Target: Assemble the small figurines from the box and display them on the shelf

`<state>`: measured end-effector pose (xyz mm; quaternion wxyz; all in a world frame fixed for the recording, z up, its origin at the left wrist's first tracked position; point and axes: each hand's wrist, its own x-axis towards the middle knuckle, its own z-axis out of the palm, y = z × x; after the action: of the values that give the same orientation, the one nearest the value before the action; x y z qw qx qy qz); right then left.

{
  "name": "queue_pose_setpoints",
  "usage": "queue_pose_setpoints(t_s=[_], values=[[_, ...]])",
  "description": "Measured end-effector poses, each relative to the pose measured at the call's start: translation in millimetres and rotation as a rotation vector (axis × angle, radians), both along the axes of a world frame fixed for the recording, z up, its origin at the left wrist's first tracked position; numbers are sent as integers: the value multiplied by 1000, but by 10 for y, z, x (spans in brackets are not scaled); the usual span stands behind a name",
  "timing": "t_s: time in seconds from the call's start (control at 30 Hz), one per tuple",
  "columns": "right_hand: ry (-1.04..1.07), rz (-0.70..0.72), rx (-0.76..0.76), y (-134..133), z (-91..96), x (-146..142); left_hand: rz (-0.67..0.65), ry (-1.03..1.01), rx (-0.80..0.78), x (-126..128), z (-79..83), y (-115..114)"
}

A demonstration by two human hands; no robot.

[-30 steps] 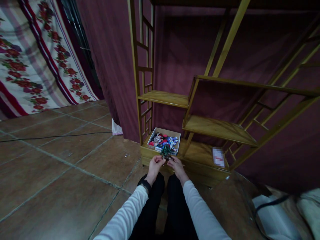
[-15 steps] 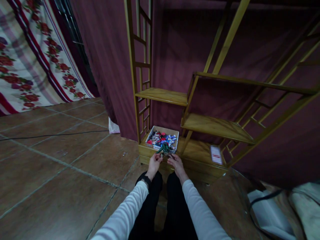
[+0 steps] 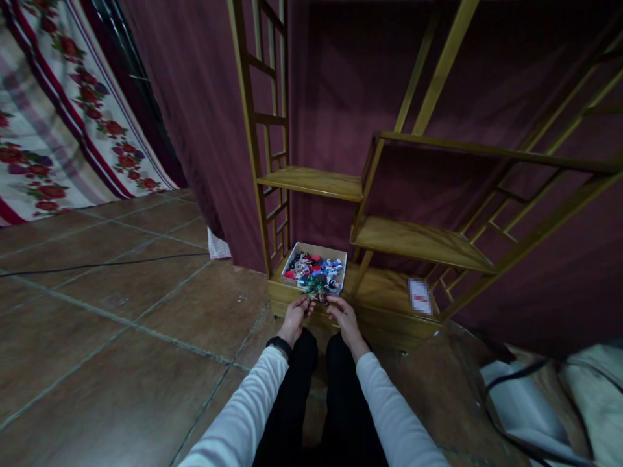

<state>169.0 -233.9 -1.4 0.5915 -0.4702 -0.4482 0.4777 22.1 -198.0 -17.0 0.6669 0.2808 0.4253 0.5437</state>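
Observation:
Between my two hands is a small green and brown figurine (image 3: 316,287), its finer details too small to make out. My left hand (image 3: 296,318) pinches its left side, with a dark band on the wrist. On the other side, the fingers of my right hand (image 3: 343,318) are closed on its right edge. Just behind the figurine stands a shallow box (image 3: 344,259) on the low base of a wooden shelf. Several small red, blue, white and black figurines (image 3: 316,264) lie jumbled in the box, partly hidden by the one I hold.
The wooden shelf unit (image 3: 316,183) rises in front of me, with boards at different heights. A blurred white card (image 3: 419,296) stands on its base at right. A black cable (image 3: 107,264) crosses the tiled floor. A grey-white object (image 3: 523,402) lies at lower right.
The figurine has tilted or turned slightly in my fingers, and more of its green part shows. Both hands stay on it. The view has shifted slightly.

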Motion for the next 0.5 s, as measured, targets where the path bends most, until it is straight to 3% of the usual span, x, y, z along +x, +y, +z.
queue_pose_setpoints(t_s=[0.27, 0.5], values=[[51, 67, 21, -104, 115, -13, -164, -115, -122, -54, 29, 0], [86, 90, -13, -90, 96, -27, -230, -149, -128, -68, 50, -15]])
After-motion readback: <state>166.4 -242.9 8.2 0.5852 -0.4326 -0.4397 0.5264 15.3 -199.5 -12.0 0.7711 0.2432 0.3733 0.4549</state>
